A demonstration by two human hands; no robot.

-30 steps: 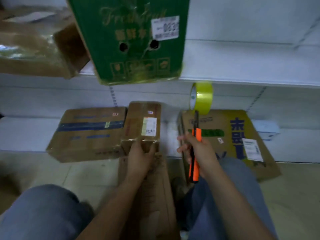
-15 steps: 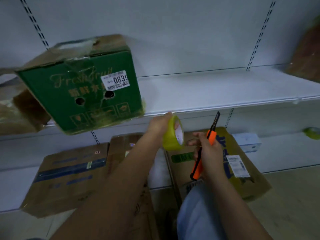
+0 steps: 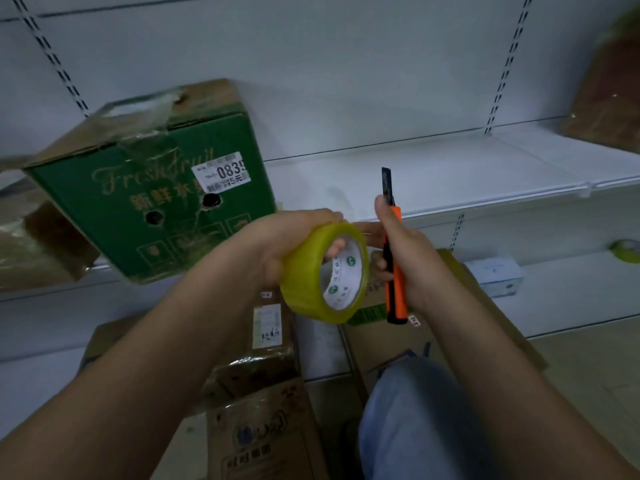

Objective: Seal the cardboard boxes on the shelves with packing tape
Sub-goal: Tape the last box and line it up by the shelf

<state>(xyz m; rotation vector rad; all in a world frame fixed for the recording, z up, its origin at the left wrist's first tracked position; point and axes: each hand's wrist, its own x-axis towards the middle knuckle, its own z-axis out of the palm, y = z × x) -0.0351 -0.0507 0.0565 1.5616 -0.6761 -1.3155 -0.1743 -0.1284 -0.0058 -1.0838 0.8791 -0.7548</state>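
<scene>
The middle shelf (image 3: 433, 174) lies bare to the right of the tilted green box (image 3: 149, 202), which fills its left end. A brown box (image 3: 609, 95) blocks the far right; more cartons (image 3: 266, 344) crowd the floor below.

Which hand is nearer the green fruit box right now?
Left. The left hand, gripping the tape roll, is just right of the green fruit box; the right hand, holding the orange knife, is farther right.

The green box (image 3: 149, 188) reads "Fresh fruit"; its white sticker (image 3: 221, 172) shows "0839" and "5元"
</scene>
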